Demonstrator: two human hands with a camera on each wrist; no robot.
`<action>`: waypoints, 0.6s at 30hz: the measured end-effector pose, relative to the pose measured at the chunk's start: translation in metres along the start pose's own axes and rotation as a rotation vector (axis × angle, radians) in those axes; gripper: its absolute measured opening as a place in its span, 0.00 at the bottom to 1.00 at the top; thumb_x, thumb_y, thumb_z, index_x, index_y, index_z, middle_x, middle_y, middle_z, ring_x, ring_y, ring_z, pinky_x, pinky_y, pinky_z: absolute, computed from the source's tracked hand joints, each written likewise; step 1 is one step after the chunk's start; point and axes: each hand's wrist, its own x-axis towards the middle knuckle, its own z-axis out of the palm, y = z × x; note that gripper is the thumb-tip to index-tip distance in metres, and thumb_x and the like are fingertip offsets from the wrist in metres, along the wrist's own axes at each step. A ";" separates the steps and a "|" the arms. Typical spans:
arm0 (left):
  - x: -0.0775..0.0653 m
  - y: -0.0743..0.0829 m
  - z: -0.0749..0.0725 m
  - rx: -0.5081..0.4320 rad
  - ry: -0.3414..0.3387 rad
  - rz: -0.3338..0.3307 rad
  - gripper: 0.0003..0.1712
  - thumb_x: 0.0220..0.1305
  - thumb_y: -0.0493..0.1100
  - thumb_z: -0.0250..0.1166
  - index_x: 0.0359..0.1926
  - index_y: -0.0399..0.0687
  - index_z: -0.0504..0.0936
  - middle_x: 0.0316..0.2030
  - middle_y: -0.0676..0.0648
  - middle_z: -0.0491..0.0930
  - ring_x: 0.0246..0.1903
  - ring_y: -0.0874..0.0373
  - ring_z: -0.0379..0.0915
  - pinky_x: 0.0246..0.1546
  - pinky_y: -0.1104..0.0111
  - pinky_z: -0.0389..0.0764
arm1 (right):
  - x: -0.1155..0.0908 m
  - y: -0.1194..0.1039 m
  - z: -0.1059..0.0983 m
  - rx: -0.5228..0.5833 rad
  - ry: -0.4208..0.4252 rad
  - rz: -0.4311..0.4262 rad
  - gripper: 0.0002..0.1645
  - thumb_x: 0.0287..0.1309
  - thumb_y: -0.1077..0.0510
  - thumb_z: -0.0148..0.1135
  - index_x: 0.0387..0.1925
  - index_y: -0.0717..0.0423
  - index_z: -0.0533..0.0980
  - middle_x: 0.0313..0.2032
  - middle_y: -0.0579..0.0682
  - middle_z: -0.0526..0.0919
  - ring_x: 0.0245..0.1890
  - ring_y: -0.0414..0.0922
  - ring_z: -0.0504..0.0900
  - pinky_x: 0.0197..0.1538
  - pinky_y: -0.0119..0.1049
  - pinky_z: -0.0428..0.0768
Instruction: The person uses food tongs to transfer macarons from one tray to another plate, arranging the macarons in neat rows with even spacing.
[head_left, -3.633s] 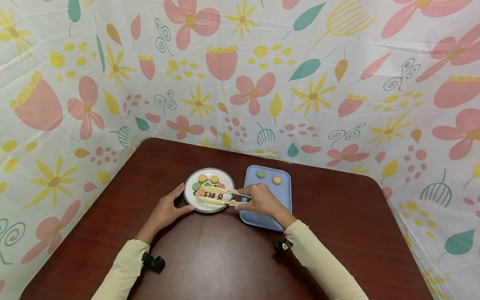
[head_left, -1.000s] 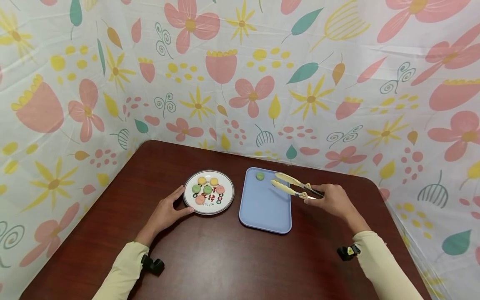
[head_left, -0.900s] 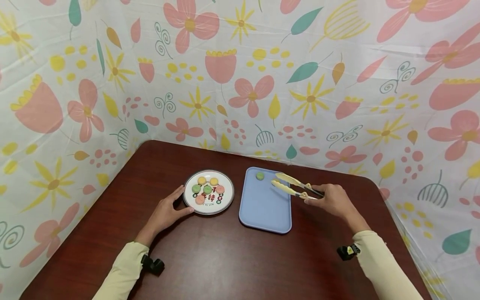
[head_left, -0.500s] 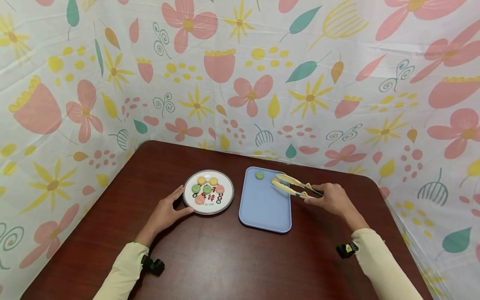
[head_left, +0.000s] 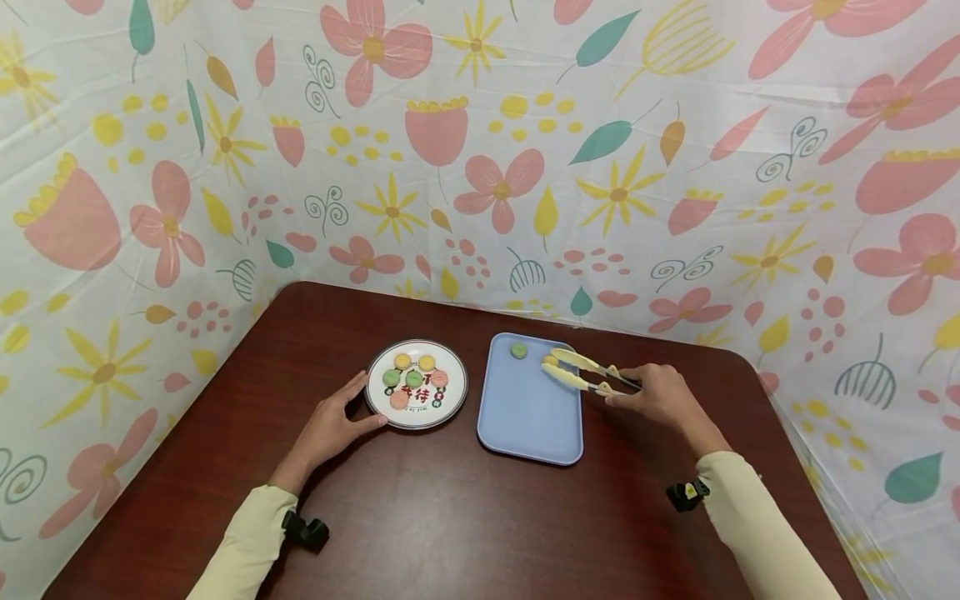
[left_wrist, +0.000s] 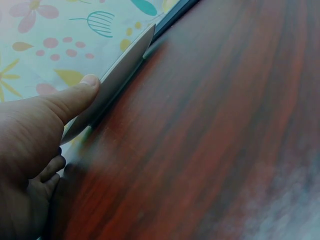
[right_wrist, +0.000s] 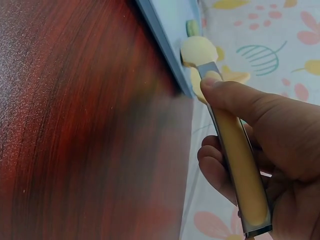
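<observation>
My left hand (head_left: 330, 429) reaches around the left and front rim of a white plate (head_left: 450, 408), thumb and index finger fairly straight against it. In the left wrist view the thumb lies along the plate's rim (left_wrist: 122, 75). Two yellow, two green (head_left: 414, 378) and two pink macarons (head_left: 400, 401) sit on the plate. My right hand (head_left: 660, 392) grips metal tongs (head_left: 592, 379) with cream tips over the blue tray's (head_left: 528, 417) far right corner. A yellow macaron (head_left: 551, 360) shows at the tips; whether it is pinched I cannot tell.
A green macaron (head_left: 518, 351) lies near the tray's back left corner. Plate and tray stand side by side, slightly apart, on a dark wooden table (head_left: 435, 517). A floral cloth (head_left: 480, 167) hangs close behind the table's back and left edges.
From above the plate, my right hand has carried the tongs right to the tray's far corner. A pink macaron formerly between the tips now lies on the plate. The left hand stayed put.
</observation>
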 end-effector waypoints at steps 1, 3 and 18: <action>0.000 0.000 0.000 0.001 0.000 0.000 0.57 0.57 0.64 0.75 0.78 0.44 0.61 0.79 0.45 0.56 0.77 0.44 0.51 0.71 0.45 0.63 | 0.000 0.000 0.000 0.001 0.000 -0.001 0.41 0.55 0.41 0.77 0.60 0.66 0.80 0.54 0.67 0.84 0.46 0.56 0.82 0.49 0.58 0.82; 0.000 0.000 0.000 0.003 0.000 0.003 0.57 0.57 0.64 0.75 0.78 0.43 0.60 0.79 0.45 0.56 0.77 0.44 0.51 0.71 0.45 0.63 | 0.001 0.000 0.001 0.000 0.000 0.000 0.40 0.55 0.41 0.77 0.60 0.66 0.80 0.54 0.68 0.84 0.45 0.55 0.82 0.48 0.57 0.82; 0.000 0.000 0.000 0.010 0.008 0.006 0.57 0.58 0.63 0.75 0.78 0.42 0.60 0.78 0.42 0.56 0.77 0.43 0.51 0.70 0.44 0.63 | -0.003 0.003 0.001 0.007 0.015 -0.008 0.41 0.54 0.40 0.77 0.59 0.66 0.80 0.53 0.68 0.84 0.40 0.51 0.81 0.41 0.49 0.81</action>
